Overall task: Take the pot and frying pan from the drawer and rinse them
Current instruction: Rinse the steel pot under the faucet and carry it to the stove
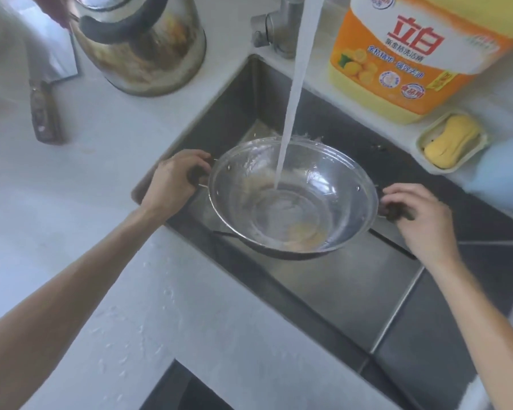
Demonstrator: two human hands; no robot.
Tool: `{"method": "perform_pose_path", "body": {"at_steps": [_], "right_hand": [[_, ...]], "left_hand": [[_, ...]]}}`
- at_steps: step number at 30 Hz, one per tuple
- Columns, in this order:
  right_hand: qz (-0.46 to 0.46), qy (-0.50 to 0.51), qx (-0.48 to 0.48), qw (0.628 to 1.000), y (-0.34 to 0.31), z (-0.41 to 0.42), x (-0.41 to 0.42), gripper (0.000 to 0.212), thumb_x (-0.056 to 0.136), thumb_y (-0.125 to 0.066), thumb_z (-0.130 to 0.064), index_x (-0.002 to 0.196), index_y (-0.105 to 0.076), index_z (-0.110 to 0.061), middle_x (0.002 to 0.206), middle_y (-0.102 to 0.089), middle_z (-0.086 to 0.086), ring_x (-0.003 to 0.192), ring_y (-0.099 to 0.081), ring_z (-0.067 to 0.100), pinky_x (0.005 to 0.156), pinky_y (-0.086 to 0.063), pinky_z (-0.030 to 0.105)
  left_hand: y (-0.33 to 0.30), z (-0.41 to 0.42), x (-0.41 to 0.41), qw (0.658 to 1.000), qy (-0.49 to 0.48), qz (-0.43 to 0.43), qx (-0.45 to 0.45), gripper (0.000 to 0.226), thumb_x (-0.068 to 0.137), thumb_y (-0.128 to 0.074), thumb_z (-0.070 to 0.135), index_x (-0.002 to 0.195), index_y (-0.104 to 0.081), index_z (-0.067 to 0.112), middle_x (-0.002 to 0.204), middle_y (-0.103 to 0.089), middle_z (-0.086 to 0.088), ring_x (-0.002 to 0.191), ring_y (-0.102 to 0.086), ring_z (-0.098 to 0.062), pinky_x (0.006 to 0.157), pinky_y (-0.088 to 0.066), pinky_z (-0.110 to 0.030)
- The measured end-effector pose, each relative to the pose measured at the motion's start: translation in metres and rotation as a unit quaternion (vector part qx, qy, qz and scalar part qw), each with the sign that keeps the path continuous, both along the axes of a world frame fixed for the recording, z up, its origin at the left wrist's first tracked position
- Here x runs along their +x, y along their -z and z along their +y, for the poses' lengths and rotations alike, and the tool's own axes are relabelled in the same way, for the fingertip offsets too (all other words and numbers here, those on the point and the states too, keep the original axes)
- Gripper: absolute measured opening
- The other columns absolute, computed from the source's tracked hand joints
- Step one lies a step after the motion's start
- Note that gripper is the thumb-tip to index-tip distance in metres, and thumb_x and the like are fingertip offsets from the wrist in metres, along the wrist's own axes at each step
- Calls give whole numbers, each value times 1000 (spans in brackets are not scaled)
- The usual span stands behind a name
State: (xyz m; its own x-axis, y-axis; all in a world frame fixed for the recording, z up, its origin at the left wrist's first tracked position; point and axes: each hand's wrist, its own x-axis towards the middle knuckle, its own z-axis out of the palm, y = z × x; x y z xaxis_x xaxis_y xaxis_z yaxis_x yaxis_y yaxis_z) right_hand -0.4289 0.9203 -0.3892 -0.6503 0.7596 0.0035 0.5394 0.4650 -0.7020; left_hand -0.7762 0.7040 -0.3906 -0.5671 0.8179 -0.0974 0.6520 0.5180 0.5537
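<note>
A shiny steel pot (323, 184) with two dark side handles is held level over the sink (240, 93). My left hand (172, 180) grips its left handle and my right hand (415, 211) grips its right handle. A thick stream of water (293, 84) falls from the tap (276, 28) into the middle of the pot, where water swirls over some yellowish residue. No frying pan is in view.
A stained steel kettle (142, 45) stands on the white counter (71, 187) at the back left, with a cleaver (42, 93) beside it. A big orange detergent bottle (403, 54) and a soap dish with a yellow bar (453, 143) sit behind the sink at the right.
</note>
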Motion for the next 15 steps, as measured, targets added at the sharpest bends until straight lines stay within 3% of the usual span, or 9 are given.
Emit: {"method": "perform_pose_path", "body": {"at_steps": [2,6,7,9,10,13,15], "right_hand": [[-2,10,-9,1000,19,-6,10,34,68,-65,20,91,-72,-3,101,-51,-40,96,-52,-14,91,-43,12],[-38,1,-32,999,49,-16,20,42,68,-66,19,106,-67,1,112,-43,-43,108,-42,-21,95,-32,3],[-47,-9,-47,998,55,-18,22,41,69,-66,17,107,-66,2,115,-41,-44,110,-40,-21,97,-34,5],[-57,-31,-76,995,61,-24,25,37,72,-66,6,108,-65,0,118,-40,-42,113,-38,-21,101,-36,14],[-54,-32,-87,994,63,-26,26,36,73,-63,-2,109,-66,-1,120,-42,-36,112,-38,-22,101,-35,14],[-45,24,-126,991,71,-34,24,24,85,-58,-3,106,-69,-3,121,-56,-6,100,-43,-27,89,-29,-2],[-26,77,-152,985,78,-39,20,27,88,-54,3,102,-72,-12,116,-60,-17,96,-49,-23,86,-34,-2]], "left_hand": [[6,2,3,999,20,-8,-27,34,72,-61,-11,95,-72,11,132,-57,-11,123,-54,-20,93,-34,-13],[7,11,5,985,95,-79,-116,45,73,-58,5,117,-66,14,137,-53,-13,134,-42,-13,97,-34,-18],[5,14,4,977,101,-128,-135,51,69,-56,12,120,-64,15,133,-57,-10,128,-44,-1,98,-35,-17],[5,17,1,960,89,-230,-131,53,70,-61,14,122,-60,18,111,-65,3,98,-51,21,90,-38,-6],[9,17,-2,955,76,-256,-129,49,73,-65,11,120,-60,23,100,-66,6,87,-55,18,88,-42,-9],[23,23,-8,958,26,-236,-157,41,77,-64,11,115,-66,26,95,-64,2,91,-59,-12,97,-47,-33],[31,29,-8,964,24,-187,-189,41,81,-60,5,117,-65,24,89,-63,1,90,-59,-14,85,-44,-23]]}}
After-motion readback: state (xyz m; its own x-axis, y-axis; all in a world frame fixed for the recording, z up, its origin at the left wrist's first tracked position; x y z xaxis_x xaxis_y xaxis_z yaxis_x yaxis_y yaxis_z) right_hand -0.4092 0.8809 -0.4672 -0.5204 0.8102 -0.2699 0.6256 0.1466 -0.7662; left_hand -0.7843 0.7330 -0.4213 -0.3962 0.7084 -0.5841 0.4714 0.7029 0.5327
